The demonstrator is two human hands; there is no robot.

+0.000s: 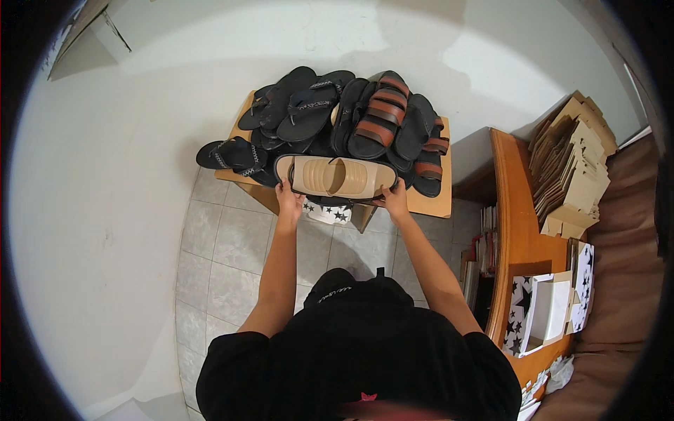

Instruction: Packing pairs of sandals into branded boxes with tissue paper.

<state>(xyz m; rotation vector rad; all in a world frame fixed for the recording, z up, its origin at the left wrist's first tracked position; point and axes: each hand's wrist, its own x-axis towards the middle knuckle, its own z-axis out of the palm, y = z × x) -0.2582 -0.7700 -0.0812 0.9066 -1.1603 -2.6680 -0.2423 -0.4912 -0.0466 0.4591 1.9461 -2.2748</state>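
Observation:
A tan slide sandal [351,177] with a ribbed upper and dark edges lies crosswise between my hands, at the front of a heap of footwear. My left hand [288,201] grips its left end, while my right hand [394,199] has hold of the right end. Whether a second sandal lies behind or under it, I cannot tell. Just beyond are black thong sandals [309,112] with patterned straps, piled on a small wooden table [430,205]. Slides with brown straps [380,116] rest toward the right of the pile. A single black thong sandal [232,156] sits at the table's left edge.
Below the table's front edge shows a white box with black stars [328,212]. To my right stands a wooden desk [516,210] bearing flattened cardboard [572,165] and an open star-patterned box [540,309]. A white wall [105,210] borders the left; grey tiles [232,274] cover the floor.

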